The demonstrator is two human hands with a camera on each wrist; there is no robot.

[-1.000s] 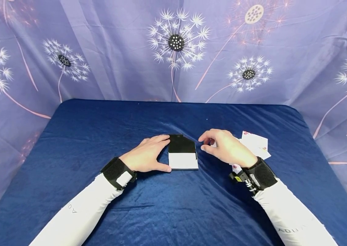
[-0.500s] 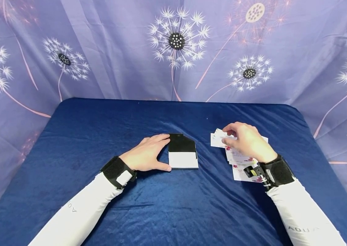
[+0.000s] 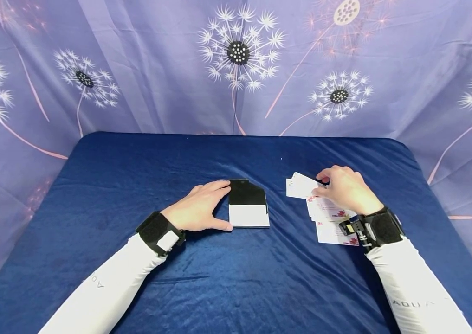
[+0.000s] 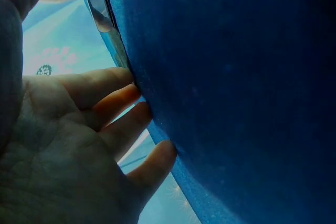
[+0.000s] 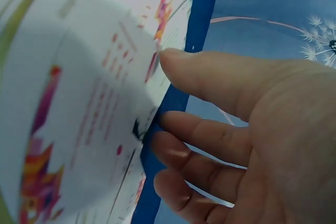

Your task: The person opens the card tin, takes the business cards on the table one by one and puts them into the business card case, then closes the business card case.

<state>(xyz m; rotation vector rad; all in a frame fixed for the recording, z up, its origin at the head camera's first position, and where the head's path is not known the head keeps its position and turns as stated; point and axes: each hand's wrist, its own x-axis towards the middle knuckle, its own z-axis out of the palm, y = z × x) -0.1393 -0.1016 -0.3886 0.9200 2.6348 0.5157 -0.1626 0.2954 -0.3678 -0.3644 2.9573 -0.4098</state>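
Note:
A flat, squarish black case [image 3: 247, 194] with a white lower half [image 3: 249, 216] lies at mid-table. My left hand [image 3: 198, 208] rests along its left side, fingertips at the upper left corner and thumb at the lower one. In the left wrist view those fingers [image 4: 121, 116] are nearly straight. Several white printed cards [image 3: 325, 209] overlap on the blue cloth to the right. My right hand [image 3: 349, 189] pinches the tilted top card [image 3: 304, 184] by its edges, between thumb and forefinger. Red and orange print shows on the cards [image 5: 100, 93] in the right wrist view.
Dark blue cloth [image 3: 202, 283] covers the table, slightly wrinkled near the front. A lilac curtain [image 3: 156, 74] with dandelion print hangs behind the far edge. Each wrist wears a black strap [image 3: 384, 227] with a small device.
My right hand has moved from beside the case rightward to the cards, then slid a little further right along the top card. My left hand and the case have stayed put.

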